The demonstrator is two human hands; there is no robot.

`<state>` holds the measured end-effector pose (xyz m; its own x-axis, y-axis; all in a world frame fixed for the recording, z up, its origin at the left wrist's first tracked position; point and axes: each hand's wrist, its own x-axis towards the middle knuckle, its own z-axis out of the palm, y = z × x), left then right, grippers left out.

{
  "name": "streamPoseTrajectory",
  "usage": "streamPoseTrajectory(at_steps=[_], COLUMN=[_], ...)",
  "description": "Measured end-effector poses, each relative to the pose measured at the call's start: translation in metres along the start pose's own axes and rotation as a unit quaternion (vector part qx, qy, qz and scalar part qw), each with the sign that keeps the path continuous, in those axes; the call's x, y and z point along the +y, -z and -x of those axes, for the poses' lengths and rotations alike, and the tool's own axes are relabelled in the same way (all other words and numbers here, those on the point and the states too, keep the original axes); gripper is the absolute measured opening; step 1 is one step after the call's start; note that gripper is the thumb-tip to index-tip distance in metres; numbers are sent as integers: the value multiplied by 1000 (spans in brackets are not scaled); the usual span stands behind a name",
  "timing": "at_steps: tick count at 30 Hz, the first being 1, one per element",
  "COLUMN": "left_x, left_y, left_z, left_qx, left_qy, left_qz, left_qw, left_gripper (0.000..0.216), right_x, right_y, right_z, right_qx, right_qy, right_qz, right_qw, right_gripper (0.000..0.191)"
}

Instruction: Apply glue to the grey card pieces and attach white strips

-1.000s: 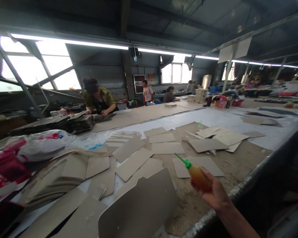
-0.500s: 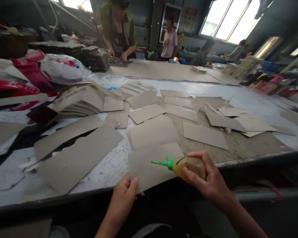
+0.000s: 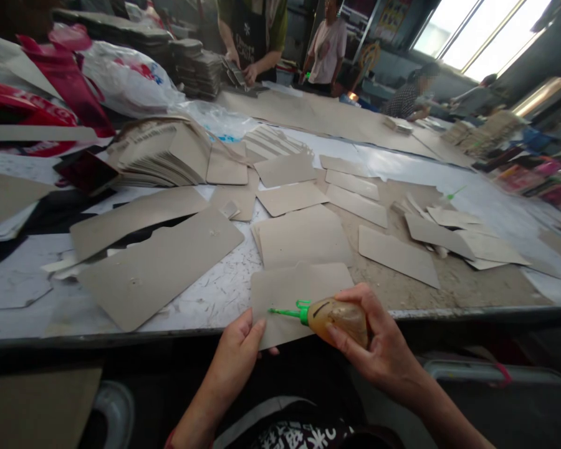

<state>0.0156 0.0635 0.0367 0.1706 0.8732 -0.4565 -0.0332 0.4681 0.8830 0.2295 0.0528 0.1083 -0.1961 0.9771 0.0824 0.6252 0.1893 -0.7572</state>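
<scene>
My left hand (image 3: 240,346) is closed on the lower left edge of a grey cardboard sheet (image 3: 290,284), thumb on top and fingertips showing beneath. The sheet juts past the table's front edge. In my right hand (image 3: 371,340) is a glue bottle (image 3: 339,321), amber, with a green nozzle, lying sideways in my grip. Its tip points left over the sheet, close to my left thumb; I cannot tell whether it touches the card. Just behind lies a small stack of cardboard sheets (image 3: 303,234).
Long cardboard pieces (image 3: 163,268) lie on the left, thin ones (image 3: 397,252) on the right. A bundle of cards (image 3: 163,153) and plastic bags (image 3: 126,81) stand at the back left. Across the table a person in an apron (image 3: 250,37) handles grey pieces.
The glue bottle has moved left across the sheet, its nozzle tip now nearer my left thumb. My left hand keeps its hold. The view has tipped downward.
</scene>
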Motion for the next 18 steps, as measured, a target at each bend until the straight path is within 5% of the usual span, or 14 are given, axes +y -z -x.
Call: streamPoseTrajectory(at_steps=[12, 18], left_x=[-5, -5], left_y=[-1, -2], left_z=[-1, -1], left_qx=[4, 5], left_qy=[-8, -7], left_qz=[33, 36], left_qw=[999, 999], left_gripper=[46, 51], right_x=[-7, -13], right_y=[-3, -4], right_z=[-9, -9], right_qx=[39, 10], right_qy=[77, 75], right_qz=[72, 39], right_qw=[994, 996], right_gripper=[28, 26])
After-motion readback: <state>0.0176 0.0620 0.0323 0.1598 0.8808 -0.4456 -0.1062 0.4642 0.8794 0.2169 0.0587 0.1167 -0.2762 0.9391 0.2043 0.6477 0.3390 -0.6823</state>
